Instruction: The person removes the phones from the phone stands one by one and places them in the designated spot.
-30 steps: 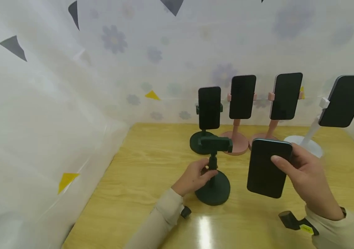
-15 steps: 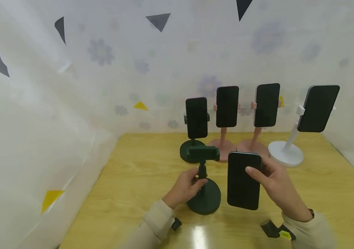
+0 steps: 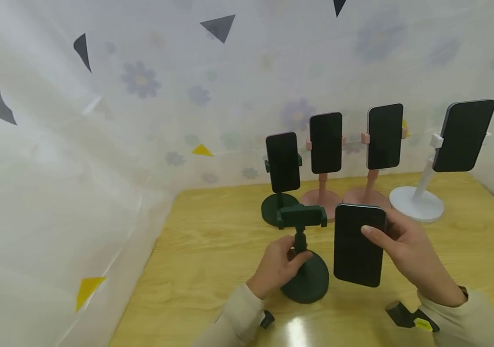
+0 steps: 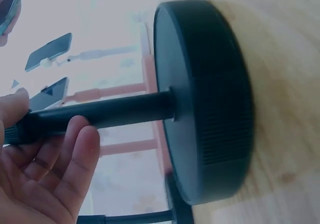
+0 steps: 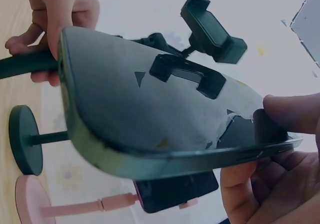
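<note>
My left hand grips the upright post of a dark green phone stand. Its round base rests on the wooden table, and the clamp at its top holds no phone. In the left wrist view the thumb and fingers wrap the post. To the right of the stand, my right hand pinches a smartphone by its right edge, thumb on the dark screen and fingers behind. The phone is upright, apart from the clamp. In the right wrist view the glossy screen reflects the clamp.
Behind, several stands hold phones in a row: a green stand, two pink stands and a white stand. The wooden table meets a flowered white sheet at the back and left.
The head view has shifted, moving the whole scene in the frame. The right hand's phone has come a little closer to the green stand than a second ago; both grips stay the same.
</note>
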### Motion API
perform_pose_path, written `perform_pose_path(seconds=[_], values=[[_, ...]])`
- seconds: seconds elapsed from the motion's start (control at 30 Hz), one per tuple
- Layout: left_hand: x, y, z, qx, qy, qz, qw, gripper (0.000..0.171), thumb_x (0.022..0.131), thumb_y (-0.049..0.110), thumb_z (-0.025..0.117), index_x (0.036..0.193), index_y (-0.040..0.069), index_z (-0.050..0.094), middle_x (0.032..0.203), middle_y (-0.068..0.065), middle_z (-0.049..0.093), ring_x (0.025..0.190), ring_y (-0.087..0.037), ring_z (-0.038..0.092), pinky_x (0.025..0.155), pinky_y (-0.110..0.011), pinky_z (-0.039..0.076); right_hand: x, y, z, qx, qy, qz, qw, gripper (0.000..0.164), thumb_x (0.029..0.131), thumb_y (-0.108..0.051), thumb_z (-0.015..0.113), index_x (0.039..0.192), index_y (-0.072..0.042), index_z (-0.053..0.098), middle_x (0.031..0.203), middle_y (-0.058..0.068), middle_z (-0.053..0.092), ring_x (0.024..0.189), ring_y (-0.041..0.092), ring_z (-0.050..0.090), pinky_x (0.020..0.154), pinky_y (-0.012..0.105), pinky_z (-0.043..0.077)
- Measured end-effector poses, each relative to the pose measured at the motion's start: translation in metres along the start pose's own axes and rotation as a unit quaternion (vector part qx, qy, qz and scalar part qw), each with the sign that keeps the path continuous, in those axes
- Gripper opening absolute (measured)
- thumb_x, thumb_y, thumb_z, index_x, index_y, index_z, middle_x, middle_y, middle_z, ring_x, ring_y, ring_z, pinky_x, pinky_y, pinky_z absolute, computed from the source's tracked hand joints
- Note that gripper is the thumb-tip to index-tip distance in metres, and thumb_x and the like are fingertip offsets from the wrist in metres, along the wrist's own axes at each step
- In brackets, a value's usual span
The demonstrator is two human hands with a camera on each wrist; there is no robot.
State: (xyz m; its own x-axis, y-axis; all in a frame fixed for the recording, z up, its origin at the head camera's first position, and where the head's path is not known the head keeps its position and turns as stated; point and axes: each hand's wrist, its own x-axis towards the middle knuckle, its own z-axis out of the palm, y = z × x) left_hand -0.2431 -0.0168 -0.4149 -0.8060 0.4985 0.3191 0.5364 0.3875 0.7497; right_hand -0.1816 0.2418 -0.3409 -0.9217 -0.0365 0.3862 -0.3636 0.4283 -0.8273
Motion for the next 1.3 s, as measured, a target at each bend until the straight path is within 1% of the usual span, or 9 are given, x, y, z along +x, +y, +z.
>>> perform_pose_path(seconds=[0.13, 0.3, 0.47, 0.63, 0.7, 0.8, 0.97, 1.13, 1.3], values=[[-0.008, 0.0, -0.004, 0.005, 0.001, -0.017, 0.9998, 0.018, 0.095, 0.03, 0.067, 0.093, 0.012, 0.064, 0.079, -0.001, 0.065, 0.057, 0.004, 0.046, 0.053, -0.013, 0.042, -0.006, 0.002, -0.005, -0.007, -0.002, 0.012, 1.0, 0.031, 0.097, -0.004, 0.059, 0.127, -0.009, 0.06, 0.101, -0.024, 0.069, 0.086, -0.002, 0.069, 0.073, 0.014, 0.054], [-0.012, 0.0, -0.005, 0.025, 0.016, -0.01, 0.9995, 0.016, 0.096, 0.028, 0.067, 0.089, 0.014, 0.062, 0.076, 0.002, 0.062, 0.059, 0.005, 0.045, 0.054, -0.013, 0.043, -0.009, 0.007, -0.008, -0.005, -0.011, 0.017, 1.0, 0.03, 0.098, -0.004, 0.059, 0.127, -0.004, 0.058, 0.1, -0.021, 0.069, 0.086, 0.0, 0.07, 0.073, 0.016, 0.055], [-0.009, -0.001, -0.002, 0.035, 0.009, -0.001, 0.9994, 0.015, 0.096, 0.027, 0.065, 0.09, 0.013, 0.063, 0.073, 0.003, 0.057, 0.058, 0.004, 0.042, 0.053, -0.013, 0.04, -0.011, 0.011, -0.01, -0.023, -0.001, 0.036, 0.999, 0.027, 0.097, -0.006, 0.06, 0.124, -0.003, 0.06, 0.096, -0.022, 0.069, 0.084, -0.002, 0.068, 0.071, 0.016, 0.053], [-0.005, -0.003, -0.011, 0.049, 0.02, -0.015, 0.9985, 0.016, 0.097, 0.028, 0.064, 0.09, 0.014, 0.061, 0.071, 0.004, 0.053, 0.057, 0.002, 0.041, 0.053, -0.014, 0.038, -0.009, 0.01, -0.007, -0.021, -0.005, 0.033, 0.999, 0.028, 0.097, -0.006, 0.061, 0.124, -0.002, 0.059, 0.1, -0.024, 0.067, 0.086, -0.002, 0.067, 0.072, 0.016, 0.054], [-0.004, -0.004, -0.018, 0.054, 0.019, -0.02, 0.9982, 0.015, 0.097, 0.027, 0.064, 0.09, 0.014, 0.06, 0.071, 0.004, 0.054, 0.057, 0.002, 0.042, 0.054, -0.015, 0.039, -0.008, 0.009, -0.007, -0.018, -0.009, 0.024, 1.0, 0.029, 0.097, -0.005, 0.06, 0.126, -0.001, 0.059, 0.102, -0.025, 0.067, 0.087, -0.003, 0.067, 0.073, 0.016, 0.054], [0.0, -0.005, -0.03, 0.077, 0.025, -0.022, 0.9965, 0.015, 0.097, 0.028, 0.063, 0.092, 0.014, 0.061, 0.072, 0.004, 0.055, 0.057, 0.001, 0.044, 0.055, -0.017, 0.04, -0.006, 0.008, -0.007, -0.011, -0.011, 0.008, 1.0, 0.031, 0.097, -0.003, 0.059, 0.127, -0.001, 0.058, 0.103, -0.024, 0.067, 0.088, -0.003, 0.067, 0.073, 0.015, 0.054], [0.009, -0.012, -0.059, 0.099, 0.047, -0.037, 0.9932, 0.016, 0.099, 0.03, 0.061, 0.099, 0.014, 0.065, 0.066, 0.003, 0.051, 0.053, -0.004, 0.042, 0.051, -0.02, 0.038, -0.007, 0.009, -0.004, -0.002, -0.014, 0.01, 1.0, 0.03, 0.097, -0.002, 0.06, 0.126, -0.002, 0.059, 0.101, -0.022, 0.069, 0.087, -0.002, 0.068, 0.073, 0.015, 0.054], [0.021, -0.029, -0.089, 0.12, 0.074, -0.058, 0.9883, 0.016, 0.098, 0.028, 0.062, 0.102, 0.013, 0.066, 0.067, 0.0, 0.053, 0.054, -0.009, 0.043, 0.052, -0.023, 0.037, -0.006, 0.011, 0.001, 0.006, -0.025, 0.007, 1.0, 0.03, 0.096, -0.002, 0.059, 0.126, 0.002, 0.058, 0.101, -0.021, 0.068, 0.087, -0.001, 0.069, 0.073, 0.017, 0.055], [0.031, -0.05, -0.117, 0.14, 0.098, -0.081, 0.9819, 0.025, 0.099, 0.028, 0.06, 0.112, 0.008, 0.067, 0.076, -0.007, 0.062, 0.059, -0.012, 0.049, 0.056, -0.027, 0.042, -0.005, 0.011, 0.007, 0.021, -0.042, -0.002, 0.999, 0.029, 0.096, -0.001, 0.059, 0.126, 0.003, 0.058, 0.101, -0.02, 0.068, 0.086, 0.001, 0.069, 0.072, 0.02, 0.056]])
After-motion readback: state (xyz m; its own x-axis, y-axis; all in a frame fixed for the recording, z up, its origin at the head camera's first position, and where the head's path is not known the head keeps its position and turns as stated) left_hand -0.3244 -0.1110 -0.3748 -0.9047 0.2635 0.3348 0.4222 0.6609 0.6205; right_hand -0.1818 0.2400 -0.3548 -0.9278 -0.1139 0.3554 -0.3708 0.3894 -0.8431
